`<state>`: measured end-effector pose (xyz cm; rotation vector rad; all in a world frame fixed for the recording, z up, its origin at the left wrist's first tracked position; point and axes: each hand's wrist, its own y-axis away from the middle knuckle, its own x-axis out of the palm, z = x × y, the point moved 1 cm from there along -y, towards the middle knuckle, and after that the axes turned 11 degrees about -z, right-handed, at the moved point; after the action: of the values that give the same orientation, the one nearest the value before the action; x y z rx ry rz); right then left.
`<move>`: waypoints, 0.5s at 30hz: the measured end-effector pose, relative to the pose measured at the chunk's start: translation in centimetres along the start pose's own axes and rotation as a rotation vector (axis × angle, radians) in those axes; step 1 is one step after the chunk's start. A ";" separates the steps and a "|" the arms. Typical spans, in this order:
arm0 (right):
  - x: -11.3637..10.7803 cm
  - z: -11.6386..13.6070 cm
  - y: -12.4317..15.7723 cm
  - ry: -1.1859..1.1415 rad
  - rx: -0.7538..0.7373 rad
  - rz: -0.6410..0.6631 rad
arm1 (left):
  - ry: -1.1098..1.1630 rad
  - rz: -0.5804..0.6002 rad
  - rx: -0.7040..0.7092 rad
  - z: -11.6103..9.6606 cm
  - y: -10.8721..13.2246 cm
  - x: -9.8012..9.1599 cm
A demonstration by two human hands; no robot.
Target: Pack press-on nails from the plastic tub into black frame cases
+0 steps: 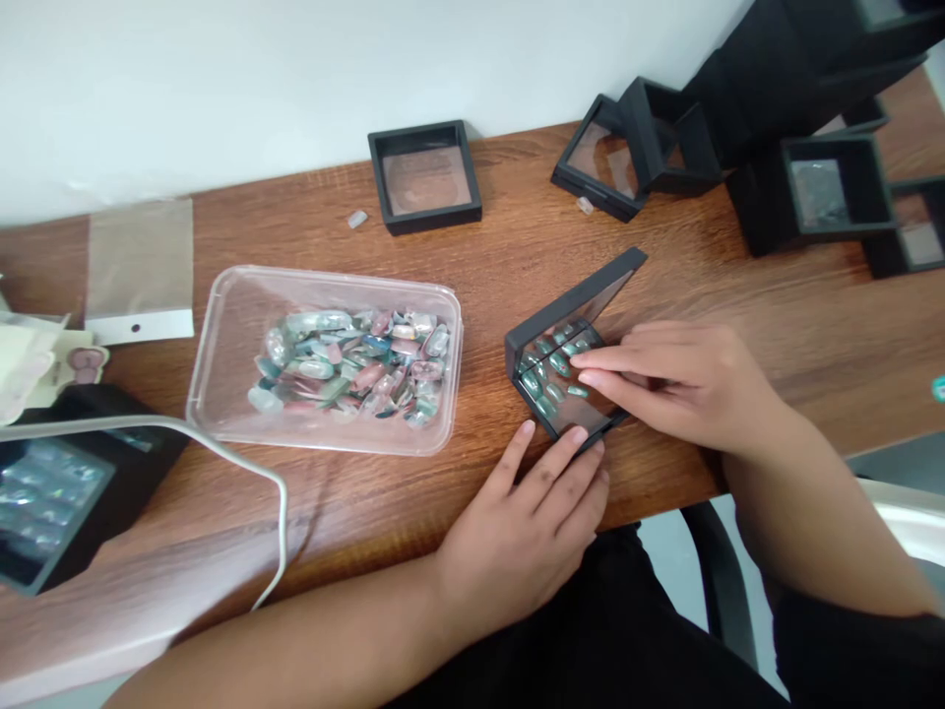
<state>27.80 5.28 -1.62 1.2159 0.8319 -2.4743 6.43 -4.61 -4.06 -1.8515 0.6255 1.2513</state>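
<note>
A hinged black display case stands open on the wooden table, its lid tilted up. Rows of shiny green press-on nails lie on the clear film inside it. My right hand reaches in from the right, with thumb and forefinger pinched together just over the nails; whatever is between the fingertips is too small to make out. Along the case's near edge, my left hand lies flat, fingers stretched out and tips against the frame. Left of the case, a clear plastic tub holds a heap of pink, green and clear nails.
Behind the tub stands a black frame box. More black cases are piled at the back right. A clear bag, a white cable and a black case of wrapped nails lie at the left.
</note>
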 end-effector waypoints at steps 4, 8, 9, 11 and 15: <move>-0.4 -0.5 0.0 0.023 0.050 -0.066 | 0.002 0.010 0.004 0.0 0.0 0.0; -0.3 -0.6 0.1 0.023 0.060 -0.038 | 0.007 0.007 0.001 0.0 0.1 0.1; -0.3 -0.6 0.1 0.024 0.059 -0.028 | 0.008 0.008 0.003 0.0 0.1 0.1; -0.3 -0.6 0.1 0.029 0.055 -0.025 | 0.009 0.006 0.002 0.0 0.0 0.1; -0.8 -0.4 0.1 -0.007 0.036 0.003 | 0.003 0.001 -0.001 0.0 -0.1 0.1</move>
<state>28.59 5.39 -1.27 1.2186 0.7870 -2.4999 6.50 -4.55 -4.10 -1.8542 0.6276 1.2497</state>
